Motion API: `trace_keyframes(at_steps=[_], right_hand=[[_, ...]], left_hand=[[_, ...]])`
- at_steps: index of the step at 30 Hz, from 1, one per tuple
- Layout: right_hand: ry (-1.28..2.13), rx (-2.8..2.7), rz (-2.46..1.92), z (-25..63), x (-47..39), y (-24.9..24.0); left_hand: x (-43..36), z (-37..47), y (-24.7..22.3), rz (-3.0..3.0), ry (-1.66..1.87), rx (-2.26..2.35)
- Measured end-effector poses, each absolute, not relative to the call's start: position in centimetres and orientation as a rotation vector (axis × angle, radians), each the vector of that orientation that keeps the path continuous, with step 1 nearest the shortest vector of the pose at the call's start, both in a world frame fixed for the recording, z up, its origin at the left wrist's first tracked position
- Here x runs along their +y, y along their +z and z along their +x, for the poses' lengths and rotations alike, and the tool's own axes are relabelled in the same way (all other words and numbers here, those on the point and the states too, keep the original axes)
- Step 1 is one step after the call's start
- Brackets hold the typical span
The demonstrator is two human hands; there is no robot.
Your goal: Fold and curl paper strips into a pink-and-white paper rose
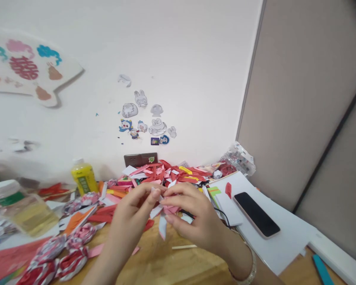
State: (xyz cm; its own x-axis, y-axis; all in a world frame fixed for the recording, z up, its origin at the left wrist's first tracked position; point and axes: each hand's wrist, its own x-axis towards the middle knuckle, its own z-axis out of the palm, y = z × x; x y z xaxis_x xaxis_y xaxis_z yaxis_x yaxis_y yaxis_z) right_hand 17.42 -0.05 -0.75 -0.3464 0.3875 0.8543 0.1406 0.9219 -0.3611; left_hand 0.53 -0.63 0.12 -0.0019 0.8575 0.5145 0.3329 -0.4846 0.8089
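White-and-pink folded paper [162, 226], lower centre of frame, pinched in the fingertips of left hand [139, 205] and right hand [192, 209], one end hanging above the wooden tabletop [157, 266]. Behind the hands, a heap of red and pink paper strips [158, 171]; dark-screened phone [257, 214] on white sheet [274, 251], lower right; yellow bottle [84, 179] upright, left of centre.

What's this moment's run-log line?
left hand: holding pink-and-white paper | right hand: holding same paper | behind: paper strips | at right: phone on white sheet
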Motion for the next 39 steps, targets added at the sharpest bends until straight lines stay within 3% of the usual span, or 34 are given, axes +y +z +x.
trace_keyframes(at_steps=[6, 16, 28, 39], right_hand=[[0.29, -1.765, -0.53, 18.8, 0.3, -0.4], [0.201, -1.837, -0.604, 18.2, 0.1, -0.4], [0.028, -1.996, -0.513, 17.9, -0.2, -0.6], [-0.1, -2.072, -0.336, 18.1, -0.3, -0.2]], left_hand=[[-1.3, 0.3, 0.1, 1.822, 1.74, 1.18], [-1.1, 0.8, -0.6, 1.568, 1.797, 0.819], [-1.4, 0.8, 0.1, 1.597, 1.549, 0.94], [-1.6, 0.4, 0.7, 1.387, 1.663, 1.027]])
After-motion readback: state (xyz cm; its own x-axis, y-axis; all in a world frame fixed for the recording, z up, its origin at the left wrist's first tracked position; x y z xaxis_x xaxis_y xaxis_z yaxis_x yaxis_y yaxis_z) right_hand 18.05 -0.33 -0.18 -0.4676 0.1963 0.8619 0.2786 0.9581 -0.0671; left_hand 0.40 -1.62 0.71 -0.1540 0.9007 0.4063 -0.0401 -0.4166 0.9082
